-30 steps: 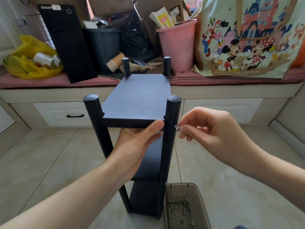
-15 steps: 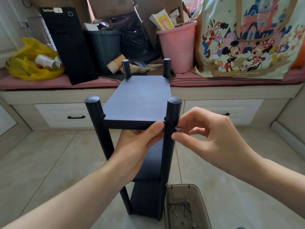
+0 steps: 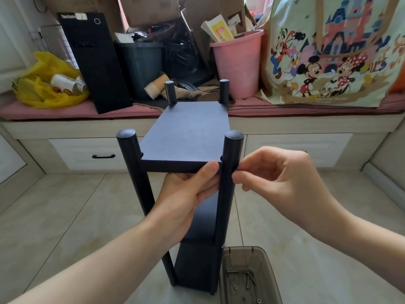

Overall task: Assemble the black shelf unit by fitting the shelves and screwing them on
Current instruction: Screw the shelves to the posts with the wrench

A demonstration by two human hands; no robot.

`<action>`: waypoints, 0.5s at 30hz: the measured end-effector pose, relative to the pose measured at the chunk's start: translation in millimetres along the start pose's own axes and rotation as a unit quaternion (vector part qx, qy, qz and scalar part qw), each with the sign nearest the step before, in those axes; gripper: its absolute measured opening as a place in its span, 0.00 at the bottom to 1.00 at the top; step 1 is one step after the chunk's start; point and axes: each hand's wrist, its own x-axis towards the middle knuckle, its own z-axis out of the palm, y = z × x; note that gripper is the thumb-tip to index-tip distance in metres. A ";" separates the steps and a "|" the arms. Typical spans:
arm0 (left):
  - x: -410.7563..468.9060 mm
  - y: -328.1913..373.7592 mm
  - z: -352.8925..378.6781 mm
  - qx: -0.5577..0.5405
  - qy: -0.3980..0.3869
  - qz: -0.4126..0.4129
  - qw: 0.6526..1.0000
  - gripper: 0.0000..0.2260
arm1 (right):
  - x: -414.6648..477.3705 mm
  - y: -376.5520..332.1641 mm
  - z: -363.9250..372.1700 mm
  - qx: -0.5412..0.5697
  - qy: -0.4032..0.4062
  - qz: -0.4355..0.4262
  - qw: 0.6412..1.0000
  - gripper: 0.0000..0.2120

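Shelf unit [image 3: 225, 216] upright; left hand [image 3: 186, 198] around top shelf [image 3: 186, 132]; right hand [image 3: 282, 178] pinched, hold unclear.

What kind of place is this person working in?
Most likely a room in a home, used partly for storage. A built-in bench with drawers and a pink cushion runs along the wall, the floor is tiled, and a pink bucket and a cartoon tote bag crowd the bench.

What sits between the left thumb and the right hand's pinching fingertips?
The near right post, in the head view: left hand grips the top shelf, right hand pinches at its other side.
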 end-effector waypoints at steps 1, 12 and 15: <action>0.1 0.3 0.8 0.001 0.002 -0.002 1.000 0.23 | 0.3 0.5 -0.2 0.009 0.001 0.006 1.000 0.06; 0.5 1.0 2.1 0.015 0.000 0.005 1.000 0.18 | 12.5 12.1 -3.4 0.034 -0.006 0.084 0.996 0.16; -1.0 1.9 1.8 0.016 -0.012 0.004 1.000 0.16 | 21.2 19.4 -8.0 0.057 -0.063 0.159 0.984 0.31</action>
